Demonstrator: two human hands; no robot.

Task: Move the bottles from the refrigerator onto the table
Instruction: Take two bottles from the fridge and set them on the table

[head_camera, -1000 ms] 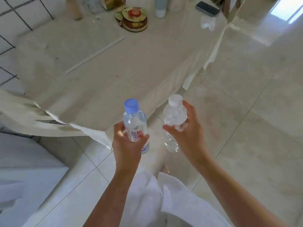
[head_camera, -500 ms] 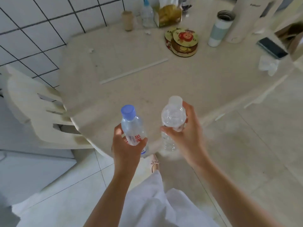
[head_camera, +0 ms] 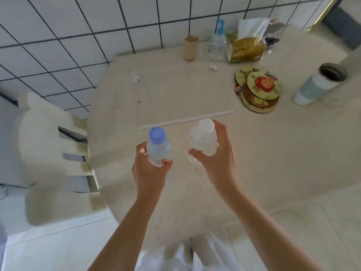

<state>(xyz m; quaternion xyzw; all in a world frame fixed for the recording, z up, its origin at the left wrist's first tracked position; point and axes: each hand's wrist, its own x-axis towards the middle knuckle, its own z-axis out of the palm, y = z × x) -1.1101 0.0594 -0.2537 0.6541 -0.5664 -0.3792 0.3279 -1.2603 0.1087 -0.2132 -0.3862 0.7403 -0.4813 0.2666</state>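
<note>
Gripping one bottle each, left hand [head_camera: 150, 173] blue-capped bottle [head_camera: 158, 149], right hand [head_camera: 216, 159] white-capped bottle [head_camera: 203, 140], above table [head_camera: 273, 153].

Your left hand [head_camera: 149, 173] hid the blue-capped bottle's [head_camera: 158, 148] base; your right hand [head_camera: 215, 159] covered the clear bottle's [head_camera: 203, 140] lower half. Label print was too small to read. The chair [head_camera: 50, 157] was blurred.

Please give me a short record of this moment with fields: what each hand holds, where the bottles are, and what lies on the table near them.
left hand: grips blue-capped bottle
right hand: grips white-capped bottle
bottle position: both upright, over the table, not visibly set down
nearby on table: white strip, round coasters
</note>
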